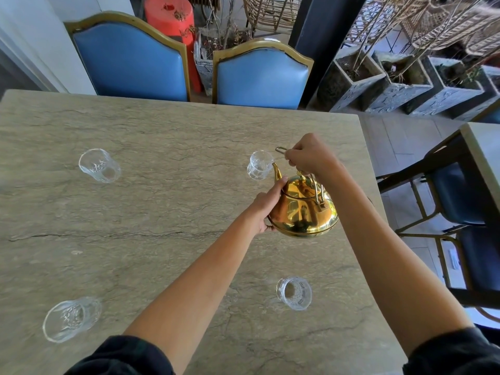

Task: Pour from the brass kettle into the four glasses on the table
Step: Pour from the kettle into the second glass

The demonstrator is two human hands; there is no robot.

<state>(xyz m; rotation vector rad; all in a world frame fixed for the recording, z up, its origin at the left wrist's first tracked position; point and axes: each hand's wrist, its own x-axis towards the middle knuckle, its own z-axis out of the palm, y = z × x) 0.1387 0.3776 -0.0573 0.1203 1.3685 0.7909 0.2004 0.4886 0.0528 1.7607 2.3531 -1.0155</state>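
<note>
The brass kettle (304, 211) hangs above the stone table (151, 212), tilted with its spout at the rim of the far right glass (259, 165). My right hand (309, 155) grips the kettle's wire handle from above. My left hand (266, 209) presses against the kettle's left side and underside. Three more clear glasses stand upright: far left glass (99, 165), near left glass (71, 319), near right glass (294, 293). I cannot tell whether any liquid is flowing.
Two blue chairs (259, 74) stand against the table's far edge. Beyond them are a red stool (170, 20) and stone planters (378, 82). A second table with dark blue chairs (465, 190) stands close on the right.
</note>
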